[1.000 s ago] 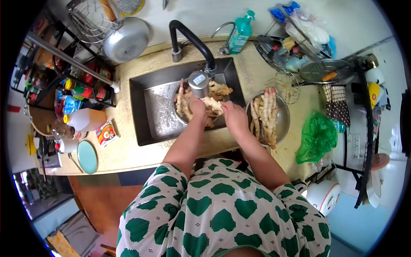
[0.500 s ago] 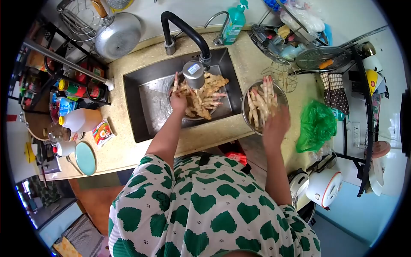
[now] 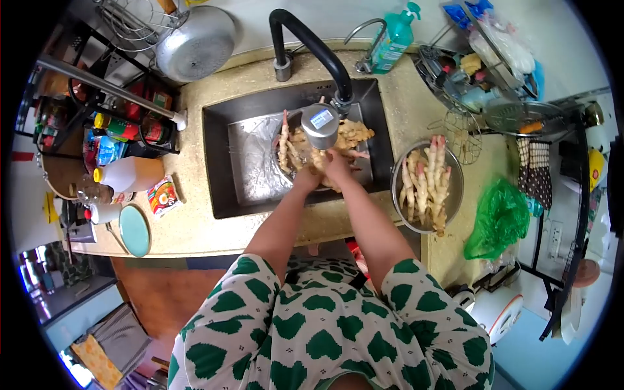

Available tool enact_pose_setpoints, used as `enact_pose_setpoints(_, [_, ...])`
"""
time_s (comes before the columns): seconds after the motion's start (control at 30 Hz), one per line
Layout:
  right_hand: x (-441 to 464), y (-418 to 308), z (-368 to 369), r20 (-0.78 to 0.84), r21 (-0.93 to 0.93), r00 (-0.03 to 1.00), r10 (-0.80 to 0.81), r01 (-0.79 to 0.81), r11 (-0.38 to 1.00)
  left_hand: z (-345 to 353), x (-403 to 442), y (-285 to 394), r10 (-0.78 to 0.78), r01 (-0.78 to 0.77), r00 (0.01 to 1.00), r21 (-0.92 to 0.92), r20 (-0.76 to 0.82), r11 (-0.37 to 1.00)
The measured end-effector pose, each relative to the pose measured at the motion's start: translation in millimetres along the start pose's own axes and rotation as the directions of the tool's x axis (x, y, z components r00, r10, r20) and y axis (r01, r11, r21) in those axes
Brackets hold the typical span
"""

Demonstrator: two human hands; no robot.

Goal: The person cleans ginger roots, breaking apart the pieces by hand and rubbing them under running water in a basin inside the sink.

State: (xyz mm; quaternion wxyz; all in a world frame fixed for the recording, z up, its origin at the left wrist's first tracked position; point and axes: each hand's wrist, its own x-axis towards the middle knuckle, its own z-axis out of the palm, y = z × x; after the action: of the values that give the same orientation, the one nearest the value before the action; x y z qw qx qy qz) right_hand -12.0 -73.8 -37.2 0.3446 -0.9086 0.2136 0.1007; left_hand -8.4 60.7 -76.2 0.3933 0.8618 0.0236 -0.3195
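Both hands are over a bowl of chicken feet (image 3: 355, 132) in the dark metal sink (image 3: 250, 209). My left hand (image 3: 308, 178) is closed at the near side of the pile, and my right hand (image 3: 337, 165) is closed right beside it, just under the faucet head (image 3: 320, 123). What they grip, seemingly a chicken foot, is mostly hidden by the fingers. On the counter to the right, a metal bowl (image 3: 459, 199) holds several pale chicken feet (image 3: 426, 182) lying lengthwise, some hanging over the near rim.
A green plastic bag (image 3: 499, 221) lies right of the metal bowl. Behind the sink stands a teal soap bottle (image 3: 393, 40). A wire rack (image 3: 455, 138) is at the back right. On the left are a jug (image 3: 133, 175), a noodle packet (image 3: 163, 195) and a teal plate (image 3: 134, 231).
My right hand went to the metal bowl on the right, then came back to the sink beside my left hand. More chicken feet appear in that bowl. The camera view has shifted.
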Motion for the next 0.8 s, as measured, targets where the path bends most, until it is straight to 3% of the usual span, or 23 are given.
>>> enact_pose_setpoints(0.03, [2.4,-4.3,-3.1,0.069,0.096,0.996,0.055,-0.062,0.993,-3.4,3.4,0.0,-0.012,0.014,0.998,-0.033,0.066,0.999])
enact_pose_setpoints(0.07, [2.5,-8.1,-5.6,0.145,0.184,0.984,0.107,-0.133,0.974,-2.4,1.0,-1.3,-0.071,0.099,0.992,-0.284,0.108,0.954])
enact_pose_setpoints(0.13, [17.5,5.9,10.5,0.386,0.502,0.878,0.284,-0.459,0.733,-17.9,-25.8,29.8,-0.140,0.255,0.966,-0.704,0.218,0.662])
enact_pose_setpoints(0.2, [24.8,18.1,17.3,0.465,0.655,0.856,0.225,-0.504,0.563,-28.5,-38.2,44.5,-0.126,0.349,0.937,-0.846,0.327,0.403])
enact_pose_setpoints(0.27, [11.6,-0.3,0.9,0.448,0.643,0.855,0.261,-0.511,0.571,-25.8,-43.9,52.3,-0.031,0.379,0.924,-0.905,0.381,0.193])
enact_pose_setpoints(0.33, [-9.1,-30.7,-19.9,0.432,0.600,0.844,0.319,-0.533,0.597,-22.9,-44.9,57.6,-0.097,0.324,0.946,-0.909,0.309,0.261])
enact_pose_setpoints(0.37, [3.8,-3.4,19.7,0.165,0.572,0.971,0.170,-0.235,0.786,-14.7,-53.2,70.6,-0.139,0.032,0.990,-0.944,-0.015,0.327])
enact_pose_setpoints(0.4, [-14.3,-20.6,7.6,-0.037,0.449,0.999,0.040,-0.019,0.893,-25.9,-73.6,90.6,-0.302,0.111,0.951,-0.840,-0.065,0.531])
enact_pose_setpoints(0.43, [-18.9,-23.3,4.2,-0.014,0.510,0.998,0.059,-0.044,0.859,-14.4,-69.7,86.0,-0.265,-0.026,0.947,-0.868,-0.179,0.495])
enact_pose_setpoints(0.5, [-23.9,-29.8,-9.1,0.113,0.674,0.986,0.124,-0.168,0.719,-10.1,-67.1,83.6,-0.255,-0.085,0.947,-0.917,-0.196,0.389])
enact_pose_setpoints(0.57, [-34.5,-28.6,-28.2,0.341,0.802,0.925,0.168,-0.379,0.462,-18.3,-76.5,82.5,-0.297,0.097,0.955,-0.962,0.017,0.255])
enact_pose_setpoints(0.67, [-58.9,-46.7,-47.7,0.342,0.908,0.911,0.230,-0.383,0.168,-33.0,-70.3,72.9,-0.227,0.171,0.967,-0.958,0.119,0.230])
enact_pose_setpoints(0.8, [-54.5,-28.8,-58.0,0.380,0.879,0.909,0.173,-0.413,0.237,-44.3,-62.7,62.3,-0.121,0.149,0.987,-0.901,0.109,0.407])
